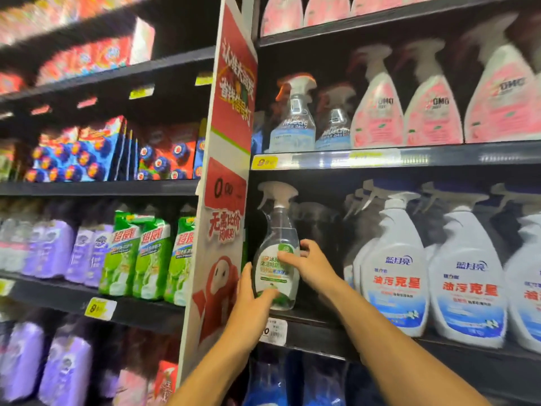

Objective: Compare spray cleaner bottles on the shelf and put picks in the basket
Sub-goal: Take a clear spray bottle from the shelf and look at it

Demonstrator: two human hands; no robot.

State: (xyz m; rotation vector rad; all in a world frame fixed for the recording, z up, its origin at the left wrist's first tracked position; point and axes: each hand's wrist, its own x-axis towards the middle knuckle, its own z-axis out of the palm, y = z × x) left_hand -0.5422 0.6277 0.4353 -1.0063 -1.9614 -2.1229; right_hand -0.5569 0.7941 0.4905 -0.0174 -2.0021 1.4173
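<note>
Clear spray bottle [276, 247], white trigger, green-and-white label, stands upright on the shelf [322, 332]; left hand [251, 297] and right hand [310, 265] both grip it.

Dark open gap on the shelf [322, 323] just right of my right hand [314, 266]. Beyond it, white spray bottles [393, 273] crowd together. Red sign panel [225, 200] walls my left hand [251, 300].

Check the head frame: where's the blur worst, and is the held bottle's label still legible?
Head view: motion blur smears the upper-left boxes and the pink spray bottles at right; wide-angle bending tilts the shelves. The clear spray bottle, gripped by the left hand and right hand, is sharper, its green label partly readable, partly covered by fingers.
</note>
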